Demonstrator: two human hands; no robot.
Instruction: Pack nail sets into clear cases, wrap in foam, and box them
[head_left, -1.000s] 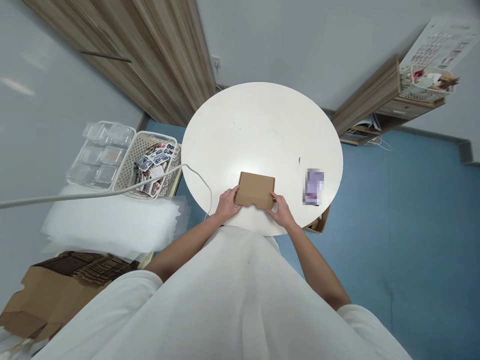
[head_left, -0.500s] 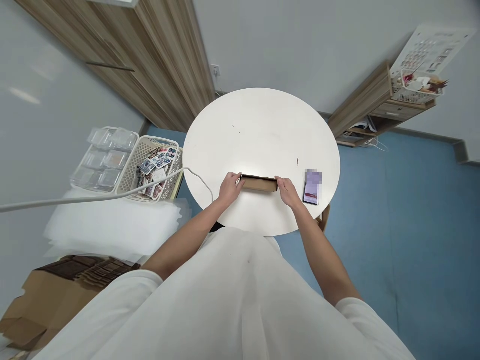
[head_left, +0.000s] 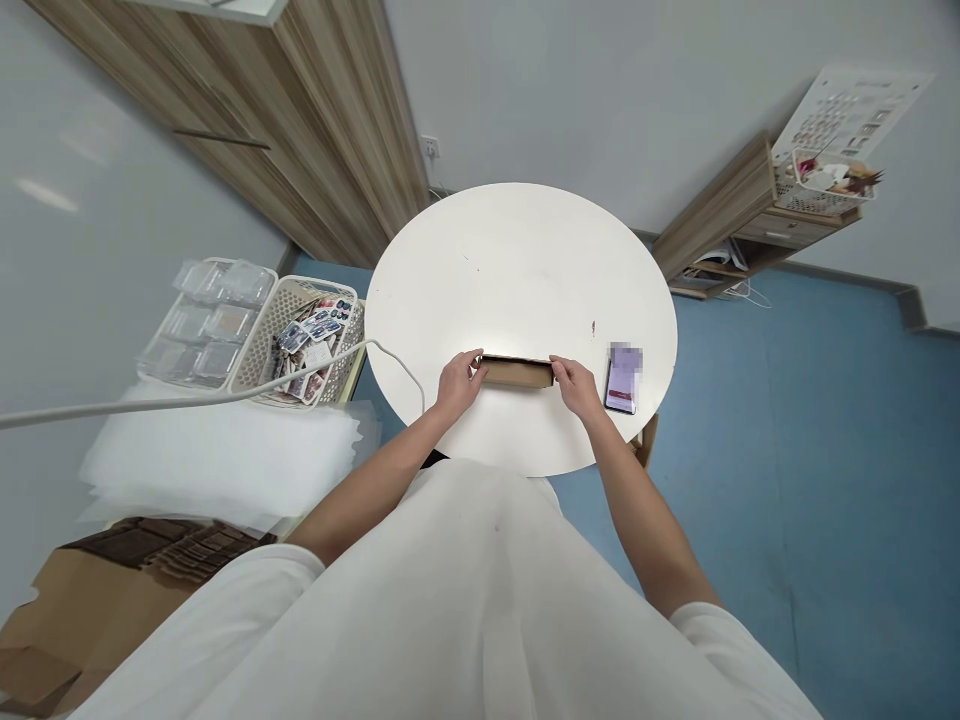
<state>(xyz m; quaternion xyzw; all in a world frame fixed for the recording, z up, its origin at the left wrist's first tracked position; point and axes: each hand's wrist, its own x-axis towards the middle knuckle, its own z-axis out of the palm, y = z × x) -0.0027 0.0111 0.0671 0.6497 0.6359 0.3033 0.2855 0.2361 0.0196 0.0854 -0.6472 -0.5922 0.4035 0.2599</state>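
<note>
A small brown cardboard box (head_left: 517, 373) is over the near part of the round white table (head_left: 517, 260). A dark gap runs along its upper edge; what is inside cannot be made out. My left hand (head_left: 459, 385) grips the box's left end, thumb towards me and fingers at the far edge. At the right end, my right hand (head_left: 576, 386) is closed on the corner in the same manner. Right of that hand lies a phone (head_left: 622, 385) with a lit purple screen, partly blurred.
At the left, one white basket (head_left: 277, 300) holds printed cards, and clear plastic boxes (head_left: 214, 320) sit beside it. White sheets (head_left: 217, 450) and a big carton (head_left: 97, 610) are nearer me. A pale cable (head_left: 300, 380) reaches the table. A shelf (head_left: 757, 220) stands at right.
The dark gap along the box's upper edge looks slightly wider. Both hands keep their hold at the ends. The whole view has shifted a little.
</note>
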